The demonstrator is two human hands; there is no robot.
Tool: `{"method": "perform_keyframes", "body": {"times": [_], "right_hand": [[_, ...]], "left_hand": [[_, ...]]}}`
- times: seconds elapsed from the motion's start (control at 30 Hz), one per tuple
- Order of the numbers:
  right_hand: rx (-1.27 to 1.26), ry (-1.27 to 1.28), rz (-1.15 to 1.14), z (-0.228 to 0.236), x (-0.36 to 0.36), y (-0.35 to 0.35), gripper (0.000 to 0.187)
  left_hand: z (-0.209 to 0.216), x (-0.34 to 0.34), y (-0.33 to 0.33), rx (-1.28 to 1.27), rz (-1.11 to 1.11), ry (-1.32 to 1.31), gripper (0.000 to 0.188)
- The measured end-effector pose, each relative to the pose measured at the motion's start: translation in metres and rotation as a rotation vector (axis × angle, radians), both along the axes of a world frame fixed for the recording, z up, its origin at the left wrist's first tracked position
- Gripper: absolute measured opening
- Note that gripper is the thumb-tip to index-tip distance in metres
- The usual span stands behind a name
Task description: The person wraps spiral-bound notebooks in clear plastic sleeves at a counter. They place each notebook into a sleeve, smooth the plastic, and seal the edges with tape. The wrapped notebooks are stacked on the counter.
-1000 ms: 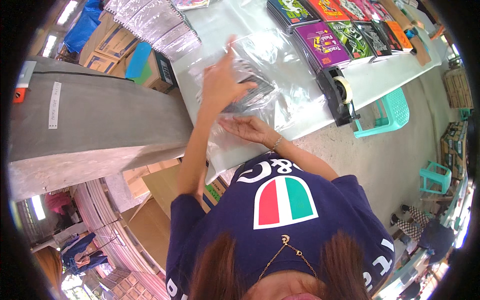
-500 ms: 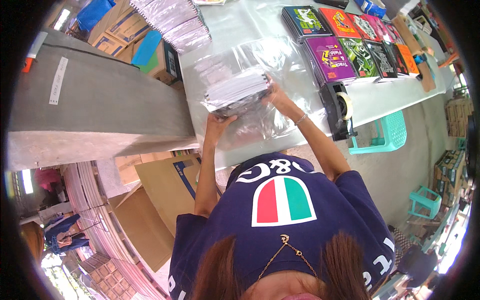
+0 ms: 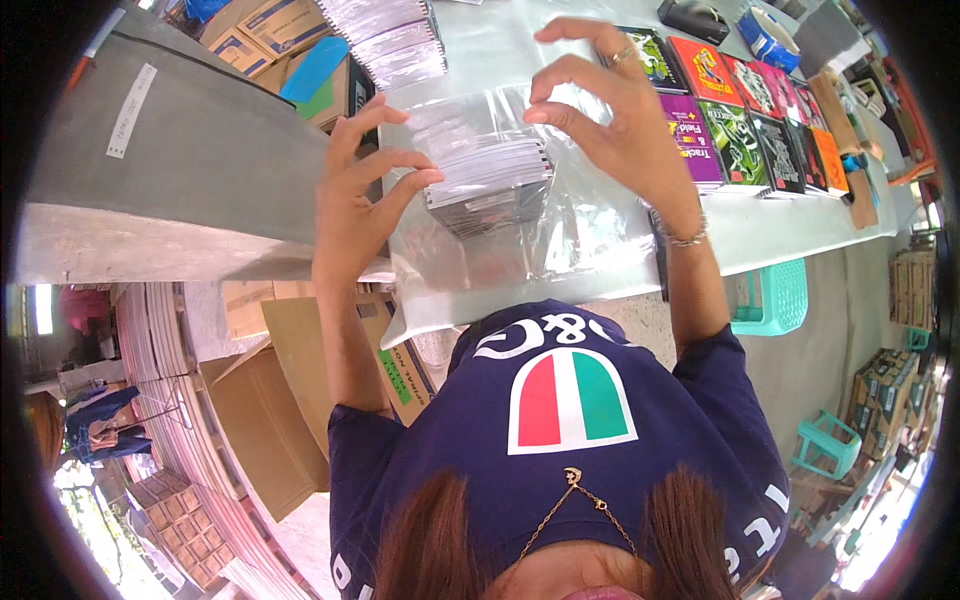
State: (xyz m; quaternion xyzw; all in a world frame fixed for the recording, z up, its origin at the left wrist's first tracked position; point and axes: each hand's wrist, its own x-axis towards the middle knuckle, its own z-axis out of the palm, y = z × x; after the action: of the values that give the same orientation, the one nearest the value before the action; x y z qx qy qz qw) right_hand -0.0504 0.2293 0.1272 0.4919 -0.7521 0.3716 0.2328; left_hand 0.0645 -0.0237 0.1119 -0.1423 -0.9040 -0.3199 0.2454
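A stack of spiral notebooks (image 3: 492,190) stands on a clear plastic sheet (image 3: 585,235) spread over the table, its page edges and dark spiral bindings showing. My left hand (image 3: 362,185) is raised at the left of the stack, fingers curved and apart, thumb and index tips close to each other. On the stack's other side and higher up, my right hand (image 3: 625,115) hovers with fingers bent and spread. I see nothing held in either hand. Part of the colourful notebooks is hidden behind my right hand.
Rows of bright-covered notebooks (image 3: 735,140) lie at the right of the table (image 3: 780,225). A wrapped notebook pile (image 3: 405,55) stands at the far left, beside cardboard boxes (image 3: 285,30). A grey concrete ledge (image 3: 200,160) is at the left. A turquoise stool (image 3: 775,300) stands below the table.
Both hands have let go of the notebook stack and lifted away from it, the right one upward, the left one up and leftward. The stack now rests on the plastic.
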Motion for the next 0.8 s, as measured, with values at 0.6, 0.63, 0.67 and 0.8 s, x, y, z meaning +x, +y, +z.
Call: {"method": "perform_keyframes", "body": {"times": [0.6, 0.63, 0.67, 0.8], "right_hand": [[0.220, -0.469, -0.002, -0.005, -0.067, -0.023, 0.015], [0.106, -0.516, -0.027, -0.001, -0.065, -0.009, 0.014], [0.102, -0.498, -0.068, -0.006, -0.065, 0.006, 0.016], [0.074, -0.610, -0.072, -0.058, -0.046, 0.048, 0.041]], "left_hand": [[0.015, -0.031, -0.020, 0.035, 0.364, -0.129, 0.025], [0.027, -0.021, -0.024, 0.103, 0.473, -0.057, 0.025], [0.037, -0.010, -0.031, 0.191, 0.559, 0.041, 0.025], [0.026, 0.037, -0.041, 0.373, 0.721, 0.102, 0.026]]}}
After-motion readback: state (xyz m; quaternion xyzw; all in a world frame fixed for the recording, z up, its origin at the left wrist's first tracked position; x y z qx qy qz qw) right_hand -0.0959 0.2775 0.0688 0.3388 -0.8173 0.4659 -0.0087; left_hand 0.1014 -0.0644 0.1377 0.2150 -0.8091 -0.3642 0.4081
